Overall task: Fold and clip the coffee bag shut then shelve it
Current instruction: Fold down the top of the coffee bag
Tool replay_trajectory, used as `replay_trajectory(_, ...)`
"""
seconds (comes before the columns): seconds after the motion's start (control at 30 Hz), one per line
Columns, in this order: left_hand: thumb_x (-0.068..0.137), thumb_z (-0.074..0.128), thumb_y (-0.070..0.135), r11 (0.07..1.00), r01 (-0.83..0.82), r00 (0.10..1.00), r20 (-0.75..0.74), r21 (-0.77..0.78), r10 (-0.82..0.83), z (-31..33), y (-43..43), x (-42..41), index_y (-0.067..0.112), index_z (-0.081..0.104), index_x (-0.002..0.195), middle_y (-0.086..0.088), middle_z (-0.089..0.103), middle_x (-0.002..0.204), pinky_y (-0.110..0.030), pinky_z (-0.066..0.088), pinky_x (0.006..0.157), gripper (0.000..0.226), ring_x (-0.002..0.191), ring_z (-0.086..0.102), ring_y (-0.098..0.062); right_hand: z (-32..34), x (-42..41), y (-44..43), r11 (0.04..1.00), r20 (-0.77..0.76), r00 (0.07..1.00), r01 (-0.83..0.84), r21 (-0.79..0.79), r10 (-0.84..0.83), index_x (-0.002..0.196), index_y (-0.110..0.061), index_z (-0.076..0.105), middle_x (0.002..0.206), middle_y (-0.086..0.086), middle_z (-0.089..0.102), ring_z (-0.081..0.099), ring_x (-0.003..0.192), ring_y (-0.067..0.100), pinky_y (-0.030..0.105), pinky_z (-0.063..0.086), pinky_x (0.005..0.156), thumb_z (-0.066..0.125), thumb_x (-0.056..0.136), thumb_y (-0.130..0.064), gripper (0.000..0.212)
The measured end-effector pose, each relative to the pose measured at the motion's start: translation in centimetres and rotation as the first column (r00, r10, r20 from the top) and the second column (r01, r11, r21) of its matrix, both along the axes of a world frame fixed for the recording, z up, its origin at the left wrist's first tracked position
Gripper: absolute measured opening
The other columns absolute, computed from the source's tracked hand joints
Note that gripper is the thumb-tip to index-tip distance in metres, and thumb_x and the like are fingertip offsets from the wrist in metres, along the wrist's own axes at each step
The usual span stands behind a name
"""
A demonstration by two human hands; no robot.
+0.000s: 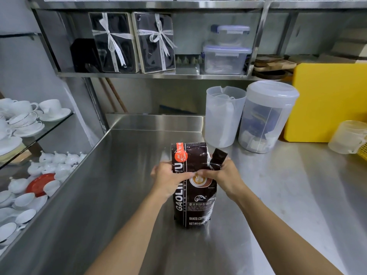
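A dark brown foil coffee bag (pixel 193 187) printed with white lettering, an orange-red badge and a latte-art cup picture stands on a brushed grey steel surface (pixel 119 195). Behind it sit a frosted translucent plastic jug (pixel 223 116) and a clear lidded tub (pixel 267 116) with dark blue contents, beside a bright yellow board (pixel 327 102). Two black gift boxes (pixel 135 41) tied with white ribbon line the steel shelf (pixel 151 75). White porcelain cups (pixel 23 114) and one red saucer (pixel 39 184) fill glass shelving.
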State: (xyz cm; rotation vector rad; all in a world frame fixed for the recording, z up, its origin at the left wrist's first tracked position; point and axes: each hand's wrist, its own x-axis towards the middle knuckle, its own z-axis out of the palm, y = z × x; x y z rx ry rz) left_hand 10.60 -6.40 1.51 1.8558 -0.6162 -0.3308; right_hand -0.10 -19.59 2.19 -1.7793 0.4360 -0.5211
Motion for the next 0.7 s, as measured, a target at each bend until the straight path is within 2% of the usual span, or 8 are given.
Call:
replay_trajectory(0.07,0.043,0.077,0.057,0.999,0.021,0.998,0.056,0.048,-0.023,0.3,0.2,0.1,0.038,0.069,0.075,0.017,0.067,0.101,-0.045,0.034,0.105,0.038,0.119,0.045,-0.023,-0.3,0.0,-0.4,1.0,-0.063,0.998,-0.021,-0.011,0.021,0.091,-0.026,0.067,0.086,-0.003,0.076,0.07,0.087,0.016,0.053,0.044,0.098,0.083,0.042,-0.048,0.057)
replay_trajectory(0.17,0.048,0.084,0.042,0.996,-0.021,0.999,0.027,0.082,0.019,0.1,0.3,0.1,0.028,0.067,0.094,0.011,0.046,0.126,-0.029,0.02,0.103,0.051,0.127,0.027,-0.015,-1.2,-0.1,-0.8,0.999,-0.06,0.998,0.008,0.044,-0.005,0.091,-0.023,0.065,0.089,0.003,0.076,0.07,0.09,0.022,0.055,0.043,0.099,0.086,0.035,-0.049,0.066)
replay_trajectory(0.27,0.031,0.085,0.048,0.998,-0.061,0.997,-0.054,0.006,0.062,-0.2,0.5,0.1,0.04,0.062,0.094,0.004,0.053,0.124,-0.04,0.032,0.109,0.067,0.122,0.044,-0.021,-0.7,-0.2,-0.3,0.995,0.002,1.0,0.013,0.1,-0.014,0.085,-0.013,0.061,0.091,0.023,0.071,0.068,0.088,0.036,0.055,0.051,0.088,0.09,0.039,-0.028,0.057)
replay_trajectory(0.33,0.042,0.085,0.041,0.999,-0.036,0.999,-0.022,0.002,0.036,0.2,1.0,0.1,0.035,0.069,0.081,0.013,0.052,0.122,-0.039,0.029,0.109,0.043,0.122,0.04,-0.014,-0.3,-0.6,-0.3,0.988,0.057,0.998,-0.038,0.151,0.03,0.082,-0.008,0.067,0.1,0.022,0.068,0.068,0.087,0.026,0.035,0.057,0.078,0.084,0.052,-0.006,0.035)
replay_trajectory(0.4,0.057,0.083,0.017,0.989,-0.029,0.997,-0.078,-0.146,0.018,0.2,1.6,0.4,0.011,0.073,0.079,0.009,0.051,0.125,-0.038,0.029,0.108,0.026,0.122,0.041,-0.012,-0.1,-1.0,-0.8,0.979,0.108,0.994,-0.054,0.197,0.033,0.079,-0.002,0.071,0.112,0.017,0.06,0.065,0.09,0.014,0.018,0.053,0.073,0.076,0.059,0.005,0.022)
replay_trajectory(0.47,0.062,0.078,-0.001,0.963,-0.053,0.993,-0.115,-0.263,0.024,0.4,2.3,0.7,-0.001,0.07,0.07,0.002,0.053,0.126,-0.032,0.031,0.101,0.012,0.117,0.045,-0.009,-0.1,-1.0,-1.3,0.975,0.148,0.989,-0.054,0.216,0.022,0.076,0.002,0.069,0.108,0.014,0.056,0.064,0.085,0.009,0.014,0.051,0.071,0.074,0.06,0.009,0.019)
replay_trajectory(0.57,0.063,0.077,0.0,0.972,-0.049,0.997,-0.071,-0.228,0.034,0.6,2.7,0.9,0.006,0.066,0.058,0.004,0.055,0.123,-0.028,0.024,0.095,0.014,0.109,0.043,-0.001,-0.2,-0.6,-1.3,0.978,0.151,0.988,-0.049,0.203,0.018,0.078,0.014,0.062,0.1,0.014,0.053,0.06,0.085,0.019,0.019,0.052,0.072,0.075,0.058,0.009,0.024)
replay_trajectory(0.7,0.065,0.077,0.004,0.979,0.008,1.0,-0.019,-0.206,-0.012,0.9,3.2,0.9,0.01,0.071,0.069,0.002,0.059,0.117,-0.025,0.029,0.097,0.01,0.109,0.05,-0.003,0.5,-0.7,-0.9,0.965,0.211,0.974,-0.127,0.23,0.078,0.082,-0.011,0.073,0.1,0.006,0.064,0.063,0.09,0.016,0.019,0.052,0.075,0.075,0.058,0.002,0.028)
